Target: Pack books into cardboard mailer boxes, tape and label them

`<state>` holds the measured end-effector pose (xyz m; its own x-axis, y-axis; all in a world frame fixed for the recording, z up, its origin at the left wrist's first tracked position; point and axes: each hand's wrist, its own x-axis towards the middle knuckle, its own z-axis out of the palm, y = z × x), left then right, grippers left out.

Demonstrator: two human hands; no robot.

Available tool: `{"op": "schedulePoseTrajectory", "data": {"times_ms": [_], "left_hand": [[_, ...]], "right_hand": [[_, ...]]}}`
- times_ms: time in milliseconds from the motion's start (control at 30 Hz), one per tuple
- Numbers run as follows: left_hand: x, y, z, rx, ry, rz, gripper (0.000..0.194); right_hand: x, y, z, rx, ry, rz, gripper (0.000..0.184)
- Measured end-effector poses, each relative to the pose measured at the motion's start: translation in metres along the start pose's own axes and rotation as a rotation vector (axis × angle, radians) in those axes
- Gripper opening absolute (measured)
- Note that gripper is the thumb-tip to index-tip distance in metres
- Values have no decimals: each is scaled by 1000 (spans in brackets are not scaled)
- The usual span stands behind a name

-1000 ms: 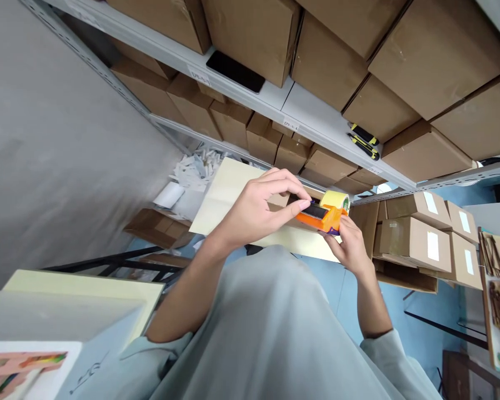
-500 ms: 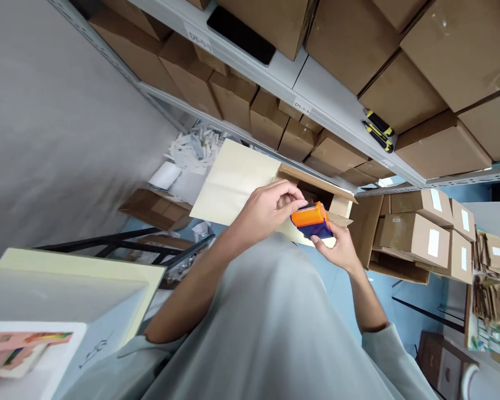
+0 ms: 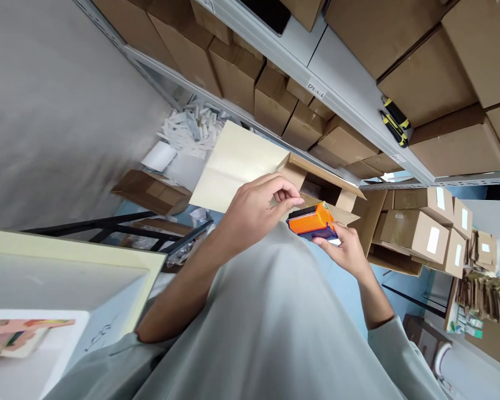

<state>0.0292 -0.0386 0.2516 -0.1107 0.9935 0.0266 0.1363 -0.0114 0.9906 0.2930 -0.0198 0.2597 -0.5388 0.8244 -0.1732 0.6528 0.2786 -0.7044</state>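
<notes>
In my right hand point(image 3: 345, 248) is a small box-shaped item point(image 3: 312, 222), orange on one face, dark blue along its lower side, with a black strip on top. My fingers and thumb wrap its right end; I cannot make out its exact kind. My left hand point(image 3: 263, 204) is just up and left of it, thumb and forefinger pinched together near the black strip. Whatever lies in that pinch, if anything, is too small to see. Behind both hands an open cardboard box point(image 3: 337, 176) stands on a cream-coloured board point(image 3: 237, 161).
Above, a metal shelf point(image 3: 337, 78) holds many cardboard boxes, two yellow-black utility knives point(image 3: 394, 121) and a black phone-like slab point(image 3: 270, 12). Stacked cartons point(image 3: 416, 230) stand at right. White scraps point(image 3: 194, 130) lie at far left; a cream-edged container point(image 3: 150, 266) is lower left.
My left fingertips have come slightly away from the item's black strip. The item has tilted in my right hand, showing more of the strip and less blue. The camera view has shifted.
</notes>
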Motion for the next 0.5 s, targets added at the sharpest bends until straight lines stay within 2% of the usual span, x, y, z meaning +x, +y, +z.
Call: {"op": "schedulePoseTrajectory", "data": {"times_ms": [100, 200, 300, 400, 500], "left_hand": [[5, -13, -11, -19, 143, -24, 21], [16, -35, -25, -74, 298, -78, 24], [24, -59, -22, -233, 250, -201, 35], [24, -80, -1, -488, 180, -378, 48], [24, -98, 21, -670, 153, -511, 55]], "right_hand": [[-8, 4, -19, -76, -75, 82, 45], [-11, 14, -48, -100, -170, 220, 47], [0, 25, -81, -89, -220, 292, 50], [24, 30, -114, -150, -181, 322, 54], [54, 32, -139, -205, -240, 319, 58]]}}
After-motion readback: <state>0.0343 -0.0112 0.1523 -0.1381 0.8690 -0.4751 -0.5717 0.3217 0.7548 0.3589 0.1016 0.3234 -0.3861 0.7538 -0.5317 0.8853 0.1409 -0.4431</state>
